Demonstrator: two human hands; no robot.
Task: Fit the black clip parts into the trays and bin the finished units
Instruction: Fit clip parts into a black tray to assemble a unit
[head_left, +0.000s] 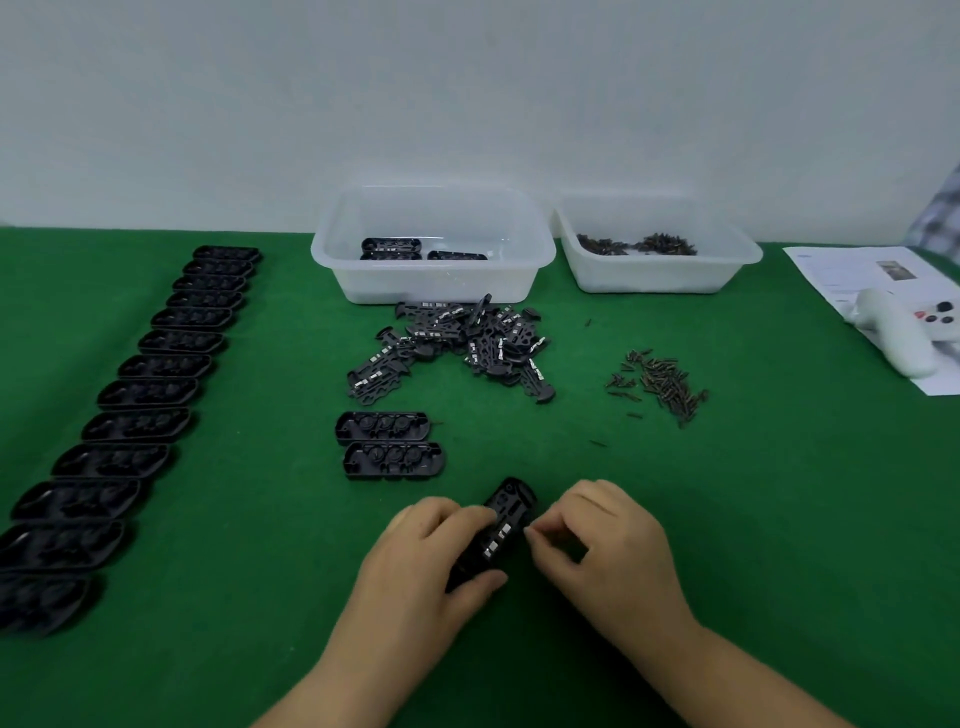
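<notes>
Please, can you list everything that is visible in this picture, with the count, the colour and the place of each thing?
table: one, green cover, under everything
row of trays: about thirteen, black, far left, running front to back
two trays: black, centre, side by side
pile of clip parts: many, black with pale tabs, in front of the left bin
left bin: one, translucent white, rear centre, a few black units inside
right bin: one, translucent white, beside it, dark screws inside
loose screws: many, dark, right of the pile
controller: one, white, far right, on a paper sheet
unit in hand: one, black, front centre
left hand: grips the unit
right hand: fingertips pinched at the unit's edge
</notes>
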